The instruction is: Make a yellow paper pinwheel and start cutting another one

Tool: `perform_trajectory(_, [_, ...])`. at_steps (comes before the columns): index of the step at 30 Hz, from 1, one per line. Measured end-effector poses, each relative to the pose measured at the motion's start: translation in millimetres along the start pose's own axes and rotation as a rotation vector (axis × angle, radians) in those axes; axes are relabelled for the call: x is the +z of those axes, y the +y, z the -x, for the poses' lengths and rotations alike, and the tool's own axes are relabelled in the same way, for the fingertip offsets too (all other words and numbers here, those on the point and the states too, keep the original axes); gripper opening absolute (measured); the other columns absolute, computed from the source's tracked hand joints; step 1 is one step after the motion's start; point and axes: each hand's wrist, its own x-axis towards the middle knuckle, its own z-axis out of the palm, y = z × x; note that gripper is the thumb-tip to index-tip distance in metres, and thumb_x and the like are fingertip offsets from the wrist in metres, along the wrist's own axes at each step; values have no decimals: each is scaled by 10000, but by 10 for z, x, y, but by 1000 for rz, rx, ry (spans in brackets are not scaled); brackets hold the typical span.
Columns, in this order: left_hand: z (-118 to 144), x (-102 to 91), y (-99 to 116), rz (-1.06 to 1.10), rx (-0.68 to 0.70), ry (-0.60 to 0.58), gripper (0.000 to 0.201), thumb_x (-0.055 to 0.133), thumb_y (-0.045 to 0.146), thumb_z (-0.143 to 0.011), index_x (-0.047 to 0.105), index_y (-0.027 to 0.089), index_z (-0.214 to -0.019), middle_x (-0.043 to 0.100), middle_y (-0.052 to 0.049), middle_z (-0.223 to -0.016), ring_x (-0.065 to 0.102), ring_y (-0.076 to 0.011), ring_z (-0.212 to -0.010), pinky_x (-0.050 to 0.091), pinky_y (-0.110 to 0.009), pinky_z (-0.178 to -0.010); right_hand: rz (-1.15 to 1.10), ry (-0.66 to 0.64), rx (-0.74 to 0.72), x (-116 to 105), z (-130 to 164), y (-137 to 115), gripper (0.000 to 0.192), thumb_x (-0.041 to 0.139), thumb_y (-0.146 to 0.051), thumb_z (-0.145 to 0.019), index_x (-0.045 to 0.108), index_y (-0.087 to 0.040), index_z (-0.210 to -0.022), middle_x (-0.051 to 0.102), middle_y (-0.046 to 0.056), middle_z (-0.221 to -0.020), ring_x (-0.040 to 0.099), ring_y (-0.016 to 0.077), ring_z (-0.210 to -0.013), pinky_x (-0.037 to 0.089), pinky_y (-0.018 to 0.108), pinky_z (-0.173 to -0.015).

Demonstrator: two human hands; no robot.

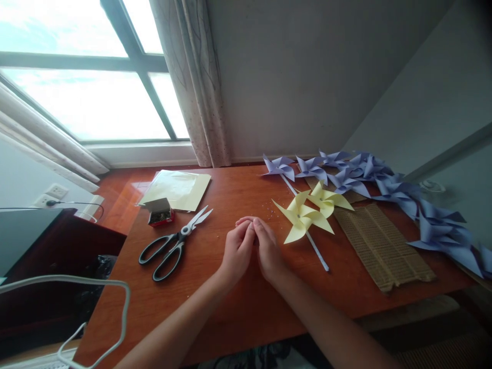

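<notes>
Head view: left hand [237, 249] and right hand [268, 248] pressed together, grip contents hidden; scissors [173, 244] and yellow pinwheel [302, 219] flank them.

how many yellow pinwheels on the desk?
2. One yellow pinwheel lies just right of the hands, on a white stick. The second sits behind it, touching it, toward the purple pinwheels. Others could be hidden under that pile.

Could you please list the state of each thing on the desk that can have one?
Scissors: open, lying flat.
Small box: open.
Yellow pinwheels: folded, lying on the desk.
Purple pinwheels: folded, piled.
Mat: unrolled.
Left hand: fingertips pinched against right hand.
</notes>
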Motion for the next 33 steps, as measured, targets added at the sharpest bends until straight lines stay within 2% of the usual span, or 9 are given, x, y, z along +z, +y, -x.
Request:
perform_trajectory(6, [7,-79,-151,-58,-3,-18,284,542,341,-933,577,170,-708,571,-12,-692,499,-154,-679,418,-267,-667,141,-16,13,-72,-7,110,306,503,-449,-970,682,-204,-1007,725,66,-977,684,242,-959,551,375,-900])
perform_trajectory(20, [30,-95,-88,-80,-27,-79,312,524,354,-938,564,172,-688,586,-17,-664,520,-152,-645,424,-254,-614,242,-55,7,-125,0,80,296,473,-418,-981,668,-201,-1032,732,72,-1009,697,235,-961,565,363,-884])
perform_trajectory(33, [32,-98,-106,-87,-27,-87,300,505,339,-940,556,172,-697,572,-7,-653,510,-144,-631,417,-250,-606,218,-52,16,-121,0,66,281,490,-410,-978,676,-205,-1026,748,70,-1007,706,240,-960,569,365,-869])
